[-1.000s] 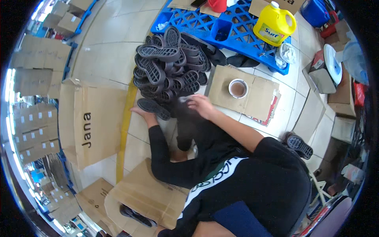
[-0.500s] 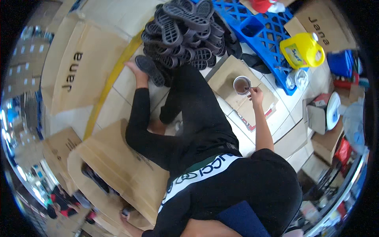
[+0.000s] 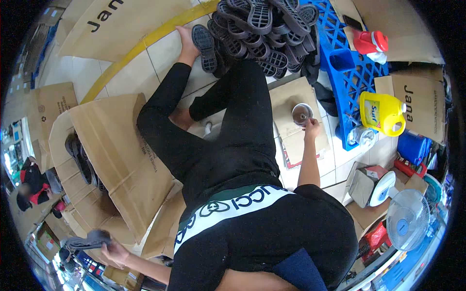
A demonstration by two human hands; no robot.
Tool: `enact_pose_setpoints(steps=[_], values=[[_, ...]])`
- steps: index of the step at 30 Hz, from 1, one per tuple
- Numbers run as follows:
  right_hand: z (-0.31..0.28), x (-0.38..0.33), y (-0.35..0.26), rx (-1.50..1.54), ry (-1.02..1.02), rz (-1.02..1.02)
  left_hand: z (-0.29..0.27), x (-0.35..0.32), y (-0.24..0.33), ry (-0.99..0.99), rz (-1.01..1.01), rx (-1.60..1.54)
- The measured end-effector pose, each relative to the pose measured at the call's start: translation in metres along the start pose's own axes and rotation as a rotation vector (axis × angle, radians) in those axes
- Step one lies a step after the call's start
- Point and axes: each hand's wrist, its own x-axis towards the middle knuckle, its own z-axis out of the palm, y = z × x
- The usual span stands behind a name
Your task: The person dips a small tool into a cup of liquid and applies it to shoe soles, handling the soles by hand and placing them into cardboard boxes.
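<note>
At the lower left, my left hand is closed on a dark grey shoe sole, held by one end beside an open cardboard box. Inside that box lie several dark soles. Over on the right, my right hand pinches a thin handle whose lower end is in a white tub of brownish liquid. What the handle ends in is hidden. The tub stands on a flat piece of cardboard on the tiled floor.
A heap of dark soles lies beyond my legs. To its right is a blue plastic pallet with a red-lidded jug. A yellow bottle, a cardboard box and a fan stand on the right.
My left hand has come up out of the cardboard box with a dark grey sole in it. My right hand stays at the tub with the handle. The whole view has shifted.
</note>
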Motion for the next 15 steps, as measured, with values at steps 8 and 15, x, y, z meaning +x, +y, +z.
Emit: enact_pose_setpoints(steps=[8, 15], values=[[0.013, 0.016, 0.008, -0.065, -0.061, -0.122, 0.169, 0.01, -0.15, -0.223, -0.258, -0.016], [-0.019, 0.001, -0.017, 0.02, -0.006, -0.066, 0.303, -0.026, -0.257, -0.714, -0.523, 0.047]])
